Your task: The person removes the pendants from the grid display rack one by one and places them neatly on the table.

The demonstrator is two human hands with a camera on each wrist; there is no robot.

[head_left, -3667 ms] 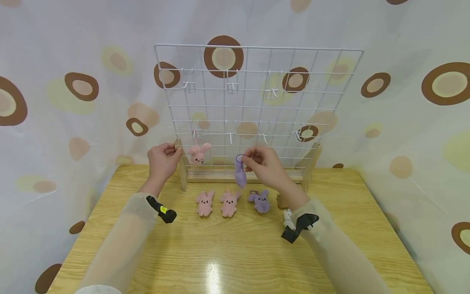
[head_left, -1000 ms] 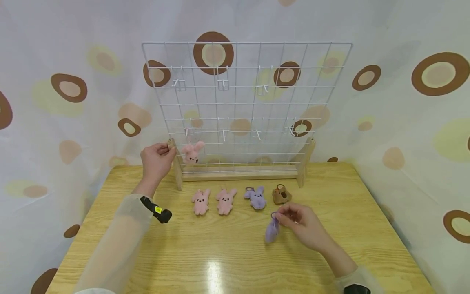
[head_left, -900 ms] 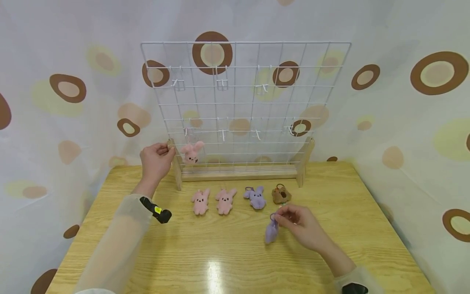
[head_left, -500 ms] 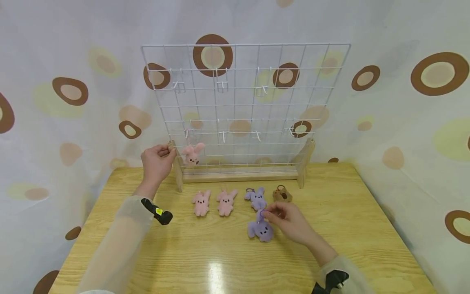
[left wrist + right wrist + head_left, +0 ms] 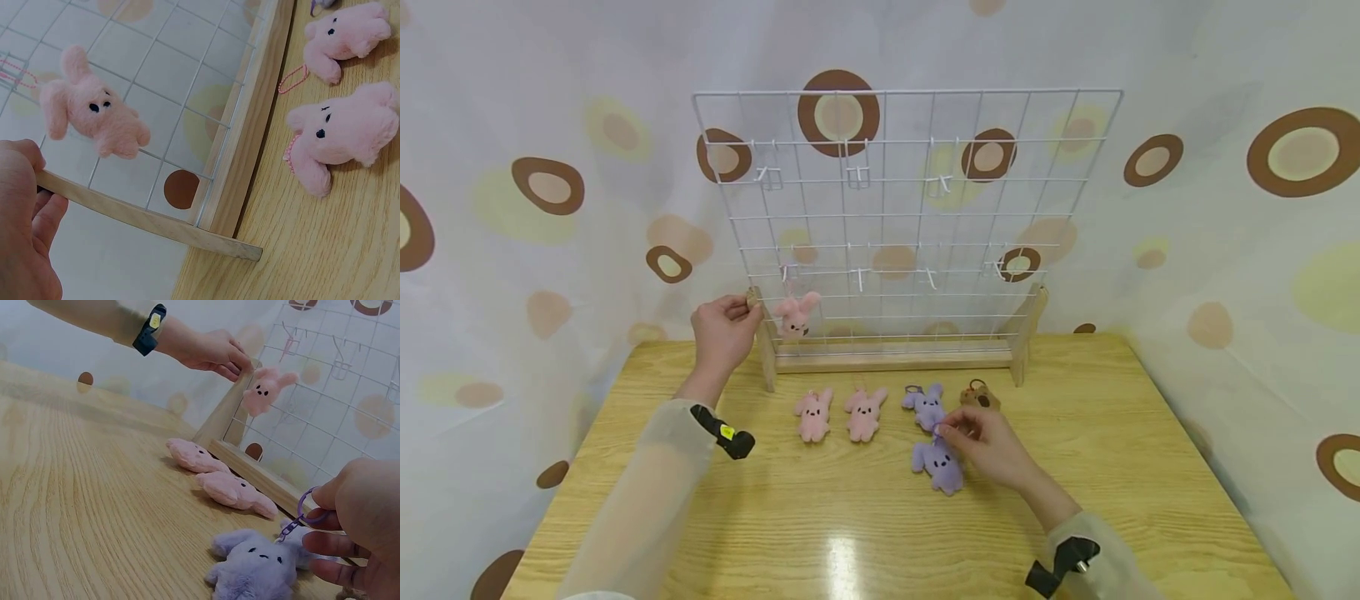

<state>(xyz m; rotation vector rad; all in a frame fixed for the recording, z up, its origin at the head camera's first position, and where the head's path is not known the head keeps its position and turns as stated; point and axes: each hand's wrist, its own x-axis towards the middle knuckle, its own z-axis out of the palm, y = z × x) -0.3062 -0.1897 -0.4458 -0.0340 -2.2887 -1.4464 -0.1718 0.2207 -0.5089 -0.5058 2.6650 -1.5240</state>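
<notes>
My right hand (image 5: 988, 446) pinches the purple ring (image 5: 300, 503) of a purple bunny plush keychain (image 5: 942, 467) low over the table. The plush faces up, its ears toward the hand; whether it touches the wood I cannot tell. Just behind it lies a second purple bunny keychain (image 5: 927, 407). My left hand (image 5: 724, 333) grips the top of the left wooden post (image 5: 144, 222) of a white wire grid rack (image 5: 883, 214). Beside that hand, a pink bunny keychain (image 5: 94, 106) hangs from a lower hook.
Two more pink bunny keychains (image 5: 813, 417) lie left of the purple ones. A brown plush keychain (image 5: 979, 396) lies partly hidden behind my right hand. Several white hooks (image 5: 861, 280) stick out of the grid in two rows. Everything stands on a wooden table (image 5: 737, 517).
My right hand has carried the purple bunny from before the grid down to the table's right, then left beside the other purple one, and it now faces up. My left hand stays put.
</notes>
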